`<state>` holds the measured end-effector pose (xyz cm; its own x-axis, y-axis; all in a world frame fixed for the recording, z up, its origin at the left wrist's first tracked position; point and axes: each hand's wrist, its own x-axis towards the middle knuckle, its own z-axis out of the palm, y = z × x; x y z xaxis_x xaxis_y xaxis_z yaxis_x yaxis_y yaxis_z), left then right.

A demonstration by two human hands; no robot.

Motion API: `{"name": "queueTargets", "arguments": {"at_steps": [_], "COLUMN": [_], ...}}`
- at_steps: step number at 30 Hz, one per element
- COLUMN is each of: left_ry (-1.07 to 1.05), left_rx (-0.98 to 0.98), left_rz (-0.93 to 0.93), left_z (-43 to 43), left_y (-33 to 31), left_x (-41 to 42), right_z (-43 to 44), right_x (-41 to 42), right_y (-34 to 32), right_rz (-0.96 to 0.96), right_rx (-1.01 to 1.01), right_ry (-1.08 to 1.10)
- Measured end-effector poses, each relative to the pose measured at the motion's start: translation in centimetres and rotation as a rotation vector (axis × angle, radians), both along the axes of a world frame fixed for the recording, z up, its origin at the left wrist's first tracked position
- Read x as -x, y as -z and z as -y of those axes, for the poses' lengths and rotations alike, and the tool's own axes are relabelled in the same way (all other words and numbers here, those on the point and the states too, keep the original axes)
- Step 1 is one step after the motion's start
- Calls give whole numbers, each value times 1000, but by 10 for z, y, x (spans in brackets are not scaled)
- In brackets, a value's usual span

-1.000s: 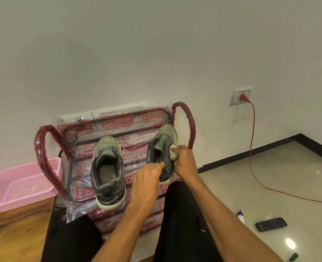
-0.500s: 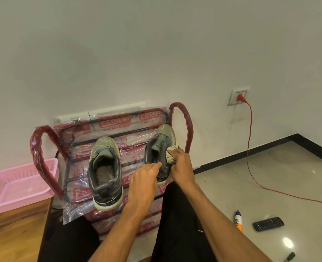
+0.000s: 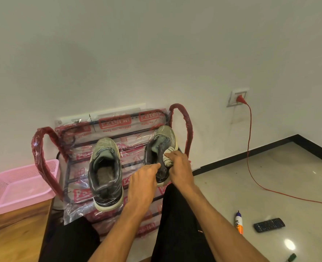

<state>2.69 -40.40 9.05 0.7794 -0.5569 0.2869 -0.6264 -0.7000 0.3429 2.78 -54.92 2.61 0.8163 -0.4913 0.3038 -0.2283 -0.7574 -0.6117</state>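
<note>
Two grey-green sneakers stand on a plastic-wrapped shoe rack (image 3: 186,129) against the wall. The left sneaker (image 3: 105,173) stands untouched. At the right sneaker (image 3: 163,148), my left hand (image 3: 144,182) pinches the dark collar at the opening. My right hand (image 3: 179,165) grips a rolled white sock (image 3: 168,159) with a dark zigzag pattern, held at the shoe's opening. Whether the sock is partly inside the shoe I cannot tell.
A pink plastic basket (image 3: 18,186) sits on a wooden surface (image 3: 12,235) at the left. A red cable (image 3: 249,148) runs from a wall socket (image 3: 238,97) across the floor. A glue bottle (image 3: 239,223), a remote (image 3: 269,225) and a green marker (image 3: 291,258) lie on the floor at right.
Both hands stay at the right sneaker with the same hold. The camera view has shifted slightly; nothing on the rack has visibly moved.
</note>
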Motion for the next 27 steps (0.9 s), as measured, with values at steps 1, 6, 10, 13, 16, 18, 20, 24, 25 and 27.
{"name": "queueTargets", "arguments": {"at_steps": [1,6,10,13,16,18,20,24,25,27], "left_ry": [-6,-6,-7,-17,-17,-13,-7,-10,-12,-16], "left_rx": [6,39,36,35,33,29,35,62,67,61], "left_rz": [-9,-11,3,-12,-7,1,4,-6,-8,-9], "left_z": [0,-2,-1,0,-1,-1,-1,-1,0,0], "left_y": [0,-3,-4,-4,-2,-1,0,2,2,3], "left_x": [0,3,3,2,-1,-1,-1,-1,-1,-2], "right_z": [-1,-17,-8,-2,-7,-11,-10,2,6,13], "right_x": [1,30,22,4,4,15,24,11,4,-8], "right_y": [1,4,1,-2,1,6,7,0,-4,-10], "right_rz": [-4,75,59,2,4,31,50,6,-11,-51], "right_rx": [-14,-60,30,54,8,-2,-4,125,143,163], "right_ry": [0,-73,-58,-10,-11,-52,-94,-64,-52,-34]}}
